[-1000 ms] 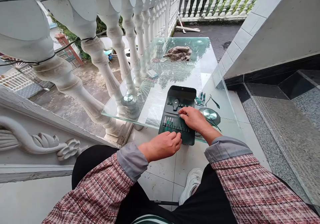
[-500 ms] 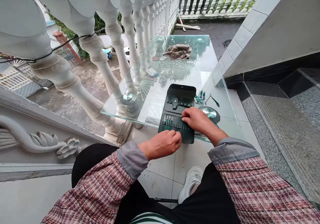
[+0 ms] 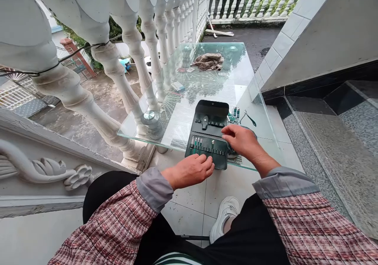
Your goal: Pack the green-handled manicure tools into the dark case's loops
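Left hand (image 3: 189, 171) curled on near edge of black tool case (image 3: 206, 151), fingers touching it, can't tell if gripping. Right hand (image 3: 240, 139) loose, empty, hovering just right of case over round metal dish (image 3: 232, 153). Beyond right hand, small pliers (image 3: 249, 118) on glass table (image 3: 189, 115). Far end: crumpled brown cloth (image 3: 208, 62).

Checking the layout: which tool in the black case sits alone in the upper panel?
The dark tool in the black case; the other tools stand together in the lower panel.
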The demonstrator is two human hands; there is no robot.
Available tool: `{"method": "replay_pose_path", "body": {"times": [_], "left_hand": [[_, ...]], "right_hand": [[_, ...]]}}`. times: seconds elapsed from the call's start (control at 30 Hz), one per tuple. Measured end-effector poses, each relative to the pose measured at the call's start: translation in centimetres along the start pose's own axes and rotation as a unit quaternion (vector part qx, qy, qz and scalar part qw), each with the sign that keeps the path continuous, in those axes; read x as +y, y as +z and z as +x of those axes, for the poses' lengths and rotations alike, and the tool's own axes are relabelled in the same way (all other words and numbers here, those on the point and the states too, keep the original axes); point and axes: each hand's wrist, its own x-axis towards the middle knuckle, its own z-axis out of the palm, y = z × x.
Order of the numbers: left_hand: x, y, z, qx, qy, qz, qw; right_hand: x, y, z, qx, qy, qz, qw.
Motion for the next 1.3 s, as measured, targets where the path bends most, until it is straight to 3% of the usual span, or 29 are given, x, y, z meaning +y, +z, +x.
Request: {"method": "replay_pose_path", "body": {"times": [0.13, 0.33, 0.53, 0.73, 1.07, 1.3], "left_hand": [[0.0, -0.4, 0.0, -0.010, -0.003, -0.005, 1.000], [0.0, -0.6, 0.1, -0.023, -0.015, 0.001, 1.000], [0.0, -0.5, 0.3, -0.027, -0.021, -0.012, 0.999], [0.0, -0.1, 0.2, -0.004, -0.014, 0.005, 1.000], [0.0, -0.6, 0.1, -0.005, -0.006, 0.011, 1.000], [0.0, -0.8, 0.2, -0.027, -0.019, 0.007, 0.999]], "right_hand": [[2.0, -2.0, -0.2, 0.051, 0.093, 0.003, 0.994], [4.5, -3.0, -1.4, 0.050, 0.160, -0.089, 0.982], [4.4, -1.5, -1.8, -0.018, 0.120, -0.122, 0.985], [3.8, -0.4, -1.7, -0.021, 0.091, -0.152, 0.984], [3.8, -0.9, -1.8, -0.028, 0.040, -0.209, 0.977], [4.5, -1.2, -1.8, -0.027, 0.060, -0.198, 0.978]]}}
